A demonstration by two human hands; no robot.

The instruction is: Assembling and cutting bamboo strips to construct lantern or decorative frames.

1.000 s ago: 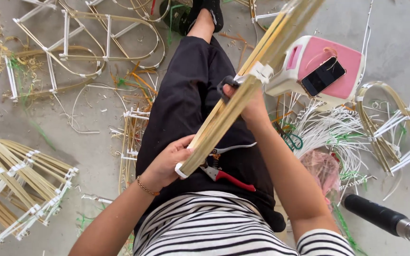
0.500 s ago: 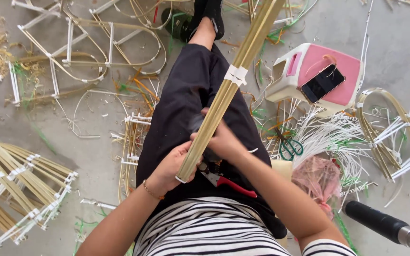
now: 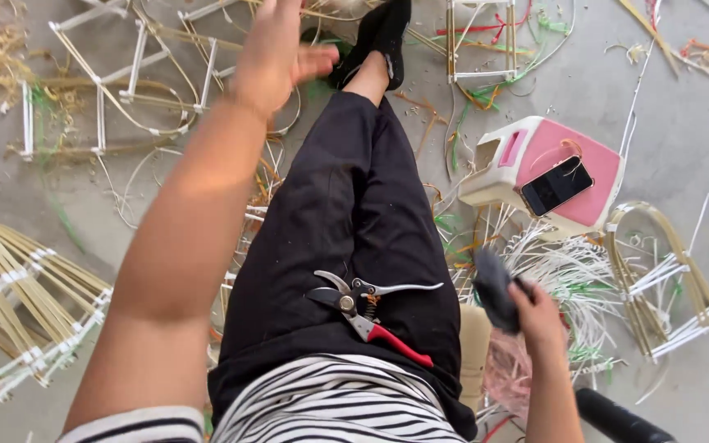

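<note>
I sit on the floor with my black-trousered legs (image 3: 346,213) stretched out. My left hand (image 3: 276,49) is raised far forward, near my foot, with its fingers apart and nothing in it. Low on the right, beside my hip, my right hand (image 3: 539,316) grips a blurred dark grey object (image 3: 494,287); what it is cannot be told. Red-handled pruning shears (image 3: 367,312) lie open on my lap, touched by neither hand.
A pink and white stool (image 3: 527,168) with a black phone (image 3: 556,185) on it stands to the right. Bamboo strip frames lie at the left (image 3: 18,303), top left (image 3: 125,82) and right (image 3: 666,287). Loose white strips (image 3: 568,271) and a black cylinder (image 3: 617,418) lie nearby.
The long bamboo bundle both hands held is gone from view. My left hand swung up and forward, empty. My right hand dropped to the right and holds a dark object.
</note>
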